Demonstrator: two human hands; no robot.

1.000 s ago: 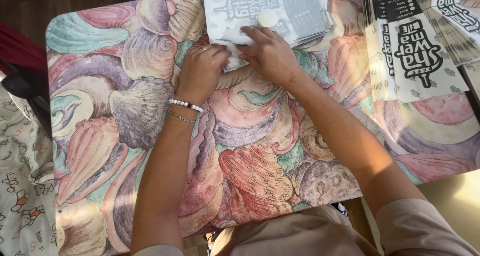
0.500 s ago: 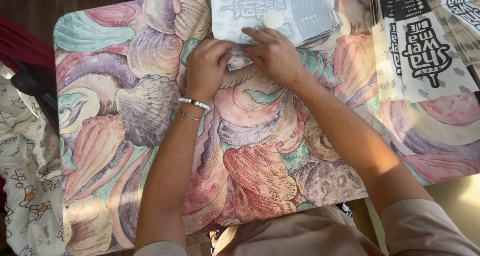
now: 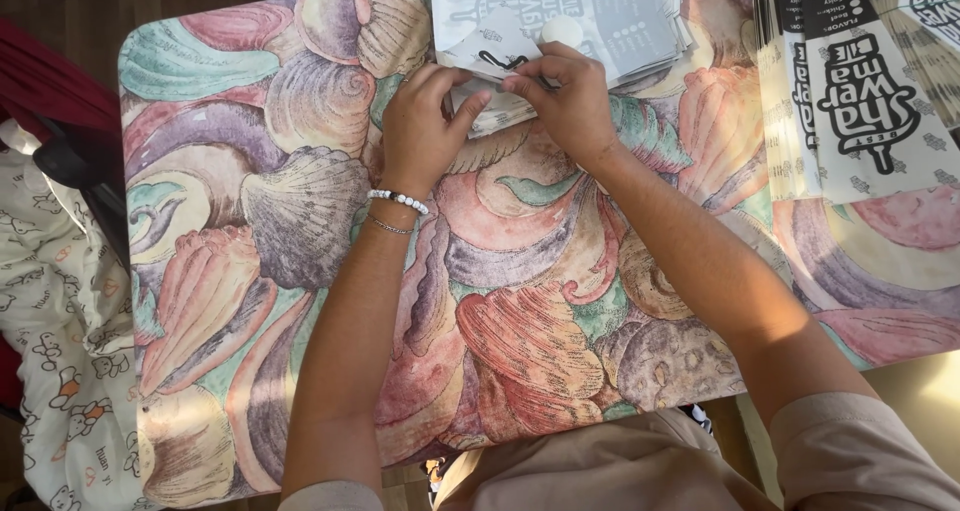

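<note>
My left hand (image 3: 425, 126) and my right hand (image 3: 565, 96) meet at the far middle of the table, fingers pinched on a folded sheet of white printed paper (image 3: 490, 51). That sheet lies at the near edge of a stack of similar white printed paper wrappers (image 3: 620, 16). The left wrist wears a white bead bracelet (image 3: 398, 199) and a thin chain. A small white round piece (image 3: 562, 31) sits on the stack just beyond my right fingers.
The table is covered by a cloth with large pastel seashell prints (image 3: 300, 201). A second pile of white wrappers with bold black lettering (image 3: 860, 91) lies at the far right. A patterned white fabric (image 3: 50, 321) hangs beside the left edge.
Both hands have stayed on the paper at the stack's near edge. The fingers have closed in, and a folded corner of the sheet now stands up between them.
</note>
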